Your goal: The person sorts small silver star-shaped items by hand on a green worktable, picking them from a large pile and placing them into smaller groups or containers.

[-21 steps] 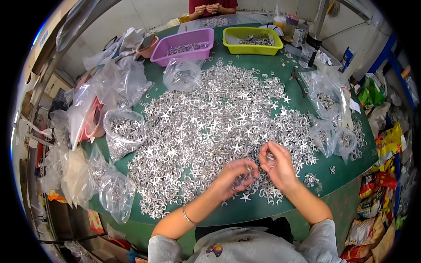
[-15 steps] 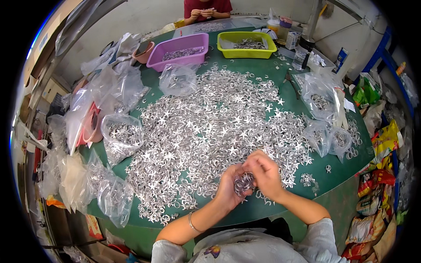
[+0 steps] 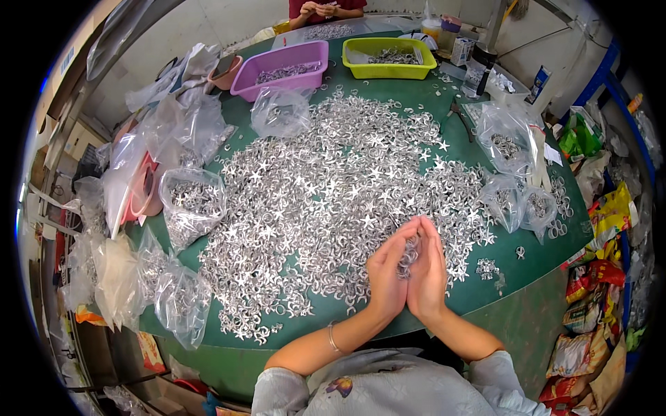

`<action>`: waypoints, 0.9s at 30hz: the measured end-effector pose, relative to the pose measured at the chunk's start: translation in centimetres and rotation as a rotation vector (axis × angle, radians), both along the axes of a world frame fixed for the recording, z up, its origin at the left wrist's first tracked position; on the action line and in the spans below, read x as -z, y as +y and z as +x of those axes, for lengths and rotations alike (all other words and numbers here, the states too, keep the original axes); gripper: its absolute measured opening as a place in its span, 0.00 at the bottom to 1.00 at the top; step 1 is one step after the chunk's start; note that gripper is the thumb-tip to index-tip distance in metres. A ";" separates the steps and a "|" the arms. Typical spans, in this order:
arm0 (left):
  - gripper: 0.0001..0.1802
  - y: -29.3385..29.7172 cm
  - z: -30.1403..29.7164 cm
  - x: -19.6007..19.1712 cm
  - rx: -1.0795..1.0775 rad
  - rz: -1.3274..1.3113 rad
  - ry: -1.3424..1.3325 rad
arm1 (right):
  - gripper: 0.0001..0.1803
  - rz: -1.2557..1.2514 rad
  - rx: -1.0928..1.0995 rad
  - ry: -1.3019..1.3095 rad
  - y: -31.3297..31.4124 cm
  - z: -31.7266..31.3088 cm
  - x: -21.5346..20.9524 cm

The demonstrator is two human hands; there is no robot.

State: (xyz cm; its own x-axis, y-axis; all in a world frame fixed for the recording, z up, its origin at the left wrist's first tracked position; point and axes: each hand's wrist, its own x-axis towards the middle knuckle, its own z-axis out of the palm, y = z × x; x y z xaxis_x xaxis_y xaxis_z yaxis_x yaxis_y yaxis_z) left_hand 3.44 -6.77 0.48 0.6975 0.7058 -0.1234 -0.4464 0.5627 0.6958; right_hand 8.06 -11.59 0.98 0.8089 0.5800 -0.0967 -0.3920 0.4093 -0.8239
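Note:
My left hand [image 3: 386, 276] and my right hand [image 3: 429, 276] are pressed together at the heels and fingertips, forming a cup. Between the palms sits a clump of silvery metal rings [image 3: 408, 258], partly hidden by the fingers. Both hands are above the near right part of a wide, flat heap of silvery rings [image 3: 305, 201], many topped with star or crescent shapes. Right of my hands, a small cluster of similar pieces [image 3: 487, 267] lies apart on the green table [image 3: 517, 277].
A purple basin [image 3: 243, 87] and a yellow-green basin [image 3: 388, 71] hold more metal pieces at the far side. Clear bags of rings stand left [image 3: 193, 208] and right [image 3: 510, 142]. Pliers [image 3: 460, 121] lie at the right. Across the table, another person's hands [image 3: 318, 10] work.
My right hand has gone from pinching over the left palm to lying flat against the left hand. Both hands now enclose the rings, fingers pointing away from me.

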 end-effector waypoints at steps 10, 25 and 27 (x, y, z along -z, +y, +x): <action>0.21 0.3 0.3 -1.0 -0.070 1.090 0.340 | 0.19 0.499 -0.105 0.874 -0.2 -0.1 0.5; 0.13 2.7 -5.9 -2.6 -0.161 1.147 0.230 | 0.07 0.265 -0.275 1.016 -4.1 9.3 0.4; 0.13 2.9 -8.0 -2.0 -0.154 1.047 0.343 | 0.08 0.273 -0.212 0.979 -5.0 11.7 -0.8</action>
State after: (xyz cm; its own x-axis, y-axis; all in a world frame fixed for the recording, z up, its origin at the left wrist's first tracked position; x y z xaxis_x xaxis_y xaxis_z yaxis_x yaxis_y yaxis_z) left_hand -4.56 -3.83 2.48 0.6366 0.6505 0.4142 -0.1537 -0.4194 0.8947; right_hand 19.74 -16.55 1.76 0.3258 0.8019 -0.5008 -0.9255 0.3787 0.0045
